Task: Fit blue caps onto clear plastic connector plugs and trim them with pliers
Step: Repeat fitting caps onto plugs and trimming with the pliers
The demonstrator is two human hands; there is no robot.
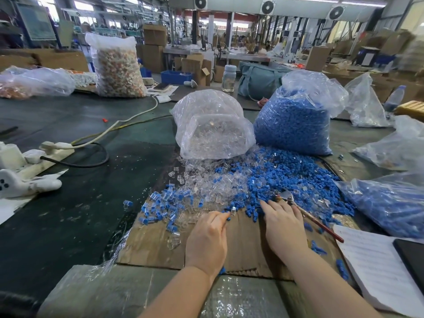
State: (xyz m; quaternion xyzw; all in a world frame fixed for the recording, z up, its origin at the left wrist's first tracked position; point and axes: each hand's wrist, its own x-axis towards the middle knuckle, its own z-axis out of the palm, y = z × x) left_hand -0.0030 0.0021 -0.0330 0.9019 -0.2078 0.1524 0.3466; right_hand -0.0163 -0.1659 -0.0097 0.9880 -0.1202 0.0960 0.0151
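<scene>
Left hand (207, 235) pinches a clear plug (233, 211) at its fingertips; right hand (283, 222) holds red-handled pliers (305, 214) over mixed blue caps (298, 177) on cardboard (243, 249), before two plastic bags (213, 125).

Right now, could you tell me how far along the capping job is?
Done: capped plugs lie on the cardboard's left. In hand: the left hand pinches a clear plug; the right hand holds the pliers. Left: the loose pile and full bags.

Bright even daylight, soft shadows, blurred background, edges bowed
</scene>
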